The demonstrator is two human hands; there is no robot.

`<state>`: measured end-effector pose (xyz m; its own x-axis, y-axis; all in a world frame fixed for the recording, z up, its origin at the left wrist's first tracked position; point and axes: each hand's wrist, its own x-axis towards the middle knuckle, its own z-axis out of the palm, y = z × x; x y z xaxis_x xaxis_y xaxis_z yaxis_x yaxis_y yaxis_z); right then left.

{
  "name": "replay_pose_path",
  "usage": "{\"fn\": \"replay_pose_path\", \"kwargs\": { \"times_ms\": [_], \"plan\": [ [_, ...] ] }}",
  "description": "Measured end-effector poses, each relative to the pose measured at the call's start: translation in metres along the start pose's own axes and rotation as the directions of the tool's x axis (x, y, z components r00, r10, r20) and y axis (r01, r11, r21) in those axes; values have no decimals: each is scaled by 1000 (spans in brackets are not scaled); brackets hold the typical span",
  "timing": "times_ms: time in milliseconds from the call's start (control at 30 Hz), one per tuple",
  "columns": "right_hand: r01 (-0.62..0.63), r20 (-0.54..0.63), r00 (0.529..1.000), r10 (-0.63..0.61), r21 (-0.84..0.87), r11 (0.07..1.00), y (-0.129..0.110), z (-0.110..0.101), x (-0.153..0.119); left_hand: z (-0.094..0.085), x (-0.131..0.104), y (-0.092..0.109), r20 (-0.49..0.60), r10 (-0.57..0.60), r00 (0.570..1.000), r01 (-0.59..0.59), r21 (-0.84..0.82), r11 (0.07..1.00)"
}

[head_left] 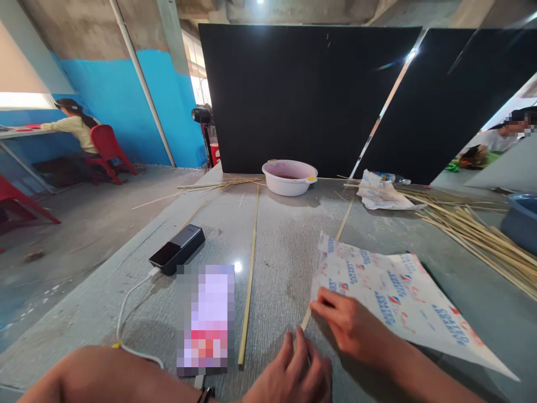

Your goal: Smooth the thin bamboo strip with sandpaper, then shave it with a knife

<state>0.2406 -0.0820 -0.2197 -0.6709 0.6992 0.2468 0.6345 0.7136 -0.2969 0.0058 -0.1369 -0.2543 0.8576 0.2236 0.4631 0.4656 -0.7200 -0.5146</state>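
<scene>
A thin, flat bamboo strip (pixel 306 319) lies lengthwise on the table, and its middle runs beneath a printed paper sheet (pixel 377 280). At the strip's near end, my left hand (pixel 293 372) rests with bent fingers closed around it. My right hand (pixel 350 322) is closed, its fingertips pinched on the strip at the paper's lower left edge; part of this grip is hidden. Left of my hands lies a second bamboo strip (pixel 250 268), with neither hand touching it. A phone (pixel 210 319), its screen blurred, lies beyond my left forearm.
A black power bank (pixel 178 249) with a white cable (pixel 121 313) sits at left. A white basin (pixel 289 182) stands at the back. Several bamboo strips (pixel 474 229), crumpled paper (pixel 380 193) and a dark blue tub (pixel 520 221) are at right. Two people sit farther off.
</scene>
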Motion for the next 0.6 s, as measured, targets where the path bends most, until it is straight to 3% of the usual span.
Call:
{"fn": "replay_pose_path", "kwargs": {
  "times_ms": [100, 233, 300, 400, 533, 600],
  "plan": [
    [35, 40, 999, -36, 32, 999, -1, 3, -1, 2, 0, 2, -2, -1, 1000, 1, -16, 1000],
    [-33, -84, 996, 31, -25, 999, 5, 3, -2, 4, 2, 7, -67, -75, 995, 73, -32, 997],
    [-4, -31, 999, 4, -2, 1000, 2, 3, -2, 6, 2, 8, -78, -85, 993, 84, -16, 996],
    [37, 51, 998, -40, 55, 998, -4, 2, -2, 7, 1, 9, -57, -56, 997, 56, -10, 998],
    [0, -58, 998, 0, -2, 1000, -5, 1, 0, 8, -1, 10, 4, -14, 1000, 14, -19, 1000],
    [18, -7, 1000, -18, 6, 1000, -6, 1, -1, 9, -1, 11, 16, -21, 1000, 21, -16, 1000]
  ]
}}
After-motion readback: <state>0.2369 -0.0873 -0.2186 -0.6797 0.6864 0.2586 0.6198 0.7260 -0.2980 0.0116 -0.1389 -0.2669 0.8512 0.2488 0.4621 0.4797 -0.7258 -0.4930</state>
